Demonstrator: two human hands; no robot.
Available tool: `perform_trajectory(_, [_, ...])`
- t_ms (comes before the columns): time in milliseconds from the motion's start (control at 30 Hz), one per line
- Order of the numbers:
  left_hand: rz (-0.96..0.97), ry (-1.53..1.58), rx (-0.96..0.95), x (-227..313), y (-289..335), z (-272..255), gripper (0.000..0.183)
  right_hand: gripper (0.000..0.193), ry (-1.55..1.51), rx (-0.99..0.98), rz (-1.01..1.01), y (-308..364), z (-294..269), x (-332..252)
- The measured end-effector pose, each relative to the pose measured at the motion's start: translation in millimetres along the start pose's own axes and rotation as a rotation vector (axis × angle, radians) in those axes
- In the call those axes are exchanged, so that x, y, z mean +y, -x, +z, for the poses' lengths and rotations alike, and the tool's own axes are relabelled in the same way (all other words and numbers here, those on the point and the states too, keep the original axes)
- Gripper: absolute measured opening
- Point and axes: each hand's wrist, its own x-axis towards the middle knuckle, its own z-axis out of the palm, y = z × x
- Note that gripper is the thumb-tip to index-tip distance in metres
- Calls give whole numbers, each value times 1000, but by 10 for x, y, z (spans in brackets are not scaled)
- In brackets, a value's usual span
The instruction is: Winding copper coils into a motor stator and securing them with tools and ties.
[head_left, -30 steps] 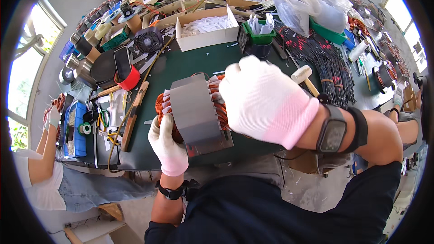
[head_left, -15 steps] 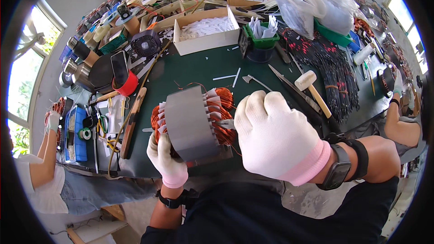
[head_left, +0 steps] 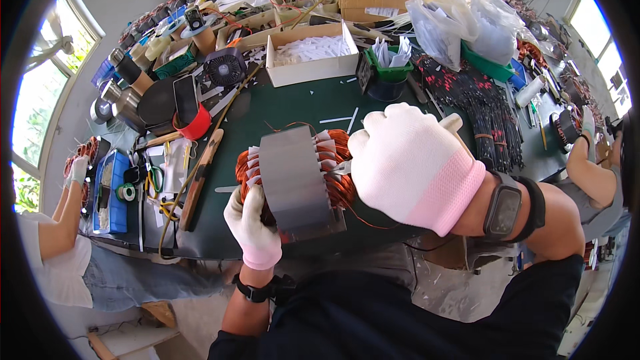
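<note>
A motor stator (head_left: 293, 177) lies on its side in front of me, its grey steel core between two bundles of orange-brown copper windings. White slot-paper tabs (head_left: 325, 150) stick out along the core's right edge. Gloved in white, my left hand (head_left: 250, 223) is closed on the stator's left end, with fingers against the windings. My right hand (head_left: 410, 160), gloved too, makes a fist around a metal-tipped tool (head_left: 343, 169); its handle is hidden, so I cannot tell its exact kind. The tip meets the right-hand windings by the paper tabs.
Beyond the stator stand a carton of white paper strips (head_left: 272, 70) and a green bin (head_left: 392, 75). A mallet (head_left: 451, 123) is partly behind my right hand. Bundled black sleeves (head_left: 493, 140) lie right; a wooden stick (head_left: 199, 183) lies left. Co-workers' hands show at both sides.
My right fist has shifted up and turned slightly, the tool tip still by the tabs. The whole view has moved a little, and a loose copper wire now shows below the right windings.
</note>
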Motion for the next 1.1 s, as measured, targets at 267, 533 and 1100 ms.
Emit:
perform_trajectory(267, [-114,56,-33,156,-36,-2,24,9,79,-3,-56,-38,111,154])
perform_trajectory(533, [-141,-59,-174,188,-63,-149,31,19,-60,8,20,-69,34,-141])
perform_trajectory(1100, [-140,-96,-57,258,-81,-47,23,8,161,-163,-112,-195,-117,-71])
